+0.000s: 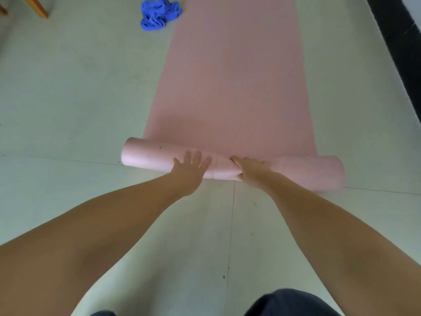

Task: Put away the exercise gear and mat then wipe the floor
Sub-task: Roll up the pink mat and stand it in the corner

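Observation:
A pink exercise mat (234, 76) lies flat on the pale floor and stretches away from me. Its near end is wound into a roll (148, 156) lying crosswise in front of me. My left hand (190, 166) presses flat on the roll left of its middle, fingers straight and spread. My right hand (249, 168) grips the roll near its middle, thumb on top and fingers curled under the near side. A crumpled blue cloth (159, 13) lies on the floor to the left of the mat's far part.
Wooden furniture legs (37, 6) stand at the top left. A dark strip (401, 42) runs along the floor's right edge. Pale floor tiles (68, 99) spread to the left of the mat. My dark trousers (289, 304) show at the bottom.

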Demonstrator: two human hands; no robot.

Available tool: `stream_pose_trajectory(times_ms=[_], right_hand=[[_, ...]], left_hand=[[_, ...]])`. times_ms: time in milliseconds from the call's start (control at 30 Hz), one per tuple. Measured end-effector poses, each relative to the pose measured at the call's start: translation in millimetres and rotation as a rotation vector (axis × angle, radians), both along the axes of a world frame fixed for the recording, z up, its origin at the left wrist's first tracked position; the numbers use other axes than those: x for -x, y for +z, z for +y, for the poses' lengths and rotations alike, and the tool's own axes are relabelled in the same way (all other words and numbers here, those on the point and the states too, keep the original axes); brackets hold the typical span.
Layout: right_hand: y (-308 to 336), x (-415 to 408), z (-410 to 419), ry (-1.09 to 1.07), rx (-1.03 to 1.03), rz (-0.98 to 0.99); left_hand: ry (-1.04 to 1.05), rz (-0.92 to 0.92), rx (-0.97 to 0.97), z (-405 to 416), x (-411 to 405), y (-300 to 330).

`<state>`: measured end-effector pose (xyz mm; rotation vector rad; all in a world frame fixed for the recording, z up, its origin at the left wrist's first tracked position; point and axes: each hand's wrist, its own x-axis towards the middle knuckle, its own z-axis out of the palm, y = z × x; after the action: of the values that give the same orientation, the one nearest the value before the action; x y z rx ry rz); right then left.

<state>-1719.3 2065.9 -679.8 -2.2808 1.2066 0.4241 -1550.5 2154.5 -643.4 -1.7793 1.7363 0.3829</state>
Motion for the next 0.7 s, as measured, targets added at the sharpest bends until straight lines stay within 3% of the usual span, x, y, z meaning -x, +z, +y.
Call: stream_pose_trajectory(times_ms=[100,233,333,533,600,700], right_hand=[[9,-6,-16,0.042,-0.074,-0.026],[17,-14,-39,0.095,-0.171,0.017],[22,-20,-56,0.098,-0.235,0.055],[18,-20,-76,0.002,-0.345,0.033],[8,-22,-80,0.009,-0.313,0.057],[-3,-17,-74,0.042,-0.011,0.043]], left_hand=[[0.092,0.114,-0.111,-5,-5,15],[0.054,0.171,-0.168,-28,-20,19],[-0.129,0.098,-0.089,-52,-37,11],[-0.150,0.055,0.010,-68,-42,-28],[-0.169,0.089,0.031,-75,-48,-38],[-0.112,0.275,-0.074,-105,-63,-36]])
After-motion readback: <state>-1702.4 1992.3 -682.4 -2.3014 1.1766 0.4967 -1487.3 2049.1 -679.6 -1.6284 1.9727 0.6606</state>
